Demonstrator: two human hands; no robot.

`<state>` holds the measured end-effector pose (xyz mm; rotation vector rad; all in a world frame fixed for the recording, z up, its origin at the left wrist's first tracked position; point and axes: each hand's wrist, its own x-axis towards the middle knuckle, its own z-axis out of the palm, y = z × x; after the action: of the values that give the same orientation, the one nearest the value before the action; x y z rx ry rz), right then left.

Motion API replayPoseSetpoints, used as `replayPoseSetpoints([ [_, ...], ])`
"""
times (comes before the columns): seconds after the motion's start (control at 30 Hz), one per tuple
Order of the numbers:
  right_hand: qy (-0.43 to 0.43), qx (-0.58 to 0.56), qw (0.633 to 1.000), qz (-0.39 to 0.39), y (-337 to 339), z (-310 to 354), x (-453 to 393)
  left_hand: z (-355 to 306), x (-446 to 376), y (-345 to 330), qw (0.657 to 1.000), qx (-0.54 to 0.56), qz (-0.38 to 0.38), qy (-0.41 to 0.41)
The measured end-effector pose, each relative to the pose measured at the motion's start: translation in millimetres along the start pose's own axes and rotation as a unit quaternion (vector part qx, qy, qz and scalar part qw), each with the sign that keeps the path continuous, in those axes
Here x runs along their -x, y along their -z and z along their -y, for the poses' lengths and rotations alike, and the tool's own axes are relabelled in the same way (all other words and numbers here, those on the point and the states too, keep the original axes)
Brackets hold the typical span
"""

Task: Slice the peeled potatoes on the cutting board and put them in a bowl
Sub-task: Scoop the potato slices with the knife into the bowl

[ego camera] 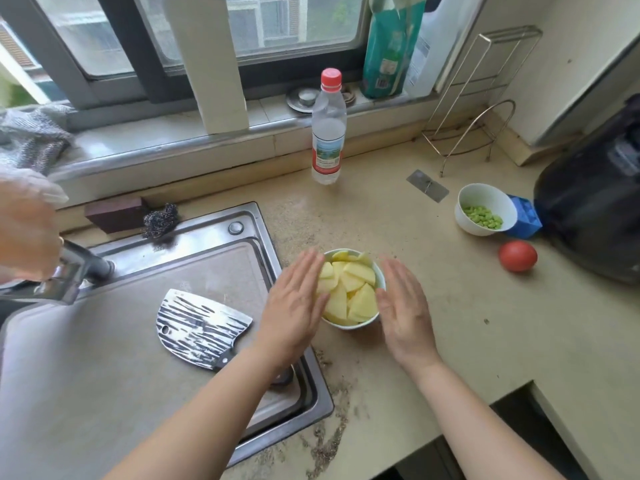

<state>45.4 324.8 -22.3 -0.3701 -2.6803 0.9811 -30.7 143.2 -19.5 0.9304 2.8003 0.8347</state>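
A small white bowl (346, 325) stands on the beige counter, heaped with pale yellow potato slices (349, 289). My left hand (294, 306) lies flat against the bowl's left side, fingers straight and partly over the slices. My right hand (403, 306) is flat along the bowl's right side, fingers straight. A grey cutting board (104, 358) lies across the sink (304, 403) to the left. A broad cleaver (197, 327) with a striped blade rests on the board, its handle partly hidden under my left forearm.
A water bottle (328, 129) stands behind the bowl. A white bowl of green beans (485, 209), a blue box (524, 216), a tomato (517, 256) and a dark appliance (595, 202) sit at right. Another person's gloved hand (24, 223) is by the faucet (72, 271) at left.
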Motion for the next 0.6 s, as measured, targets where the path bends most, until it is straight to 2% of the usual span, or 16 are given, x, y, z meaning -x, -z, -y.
replayPoseSetpoints([
  [0.03,-0.073,-0.069,0.995,-0.024,2,-4,-1,1,1,2,0.995,0.067,-0.034,0.067],
  [0.07,-0.158,-0.156,0.975,-0.012,2,-6,-2,1,0,3,0.976,0.149,-0.034,0.153],
  [0.13,-0.287,-0.3,0.907,0.067,-1,-6,-5,-3,-3,3,0.893,0.349,0.04,0.282],
  [0.17,-0.315,-0.325,0.886,0.102,-2,-3,-6,-8,-4,2,0.847,0.432,0.067,0.302],
  [0.2,-0.324,-0.339,0.875,0.123,-2,-1,-8,-13,-5,1,0.815,0.483,0.084,0.308],
  [0.23,-0.324,-0.351,0.869,0.127,0,0,-9,-18,-6,0,0.801,0.507,0.09,0.305],
  [0.33,-0.306,-0.361,0.874,0.111,10,-8,-12,-33,-9,-8,0.8,0.516,0.103,0.289],
  [0.5,-0.334,-0.374,0.862,0.074,32,-36,-11,-65,-25,-21,0.796,0.514,0.144,0.285],
  [0.57,-0.328,-0.348,0.877,0.049,36,-40,-12,-71,-30,-25,0.797,0.512,0.149,0.284],
  [0.6,-0.311,-0.311,0.897,0.028,36,-40,-13,-72,-32,-27,0.798,0.511,0.148,0.281],
])
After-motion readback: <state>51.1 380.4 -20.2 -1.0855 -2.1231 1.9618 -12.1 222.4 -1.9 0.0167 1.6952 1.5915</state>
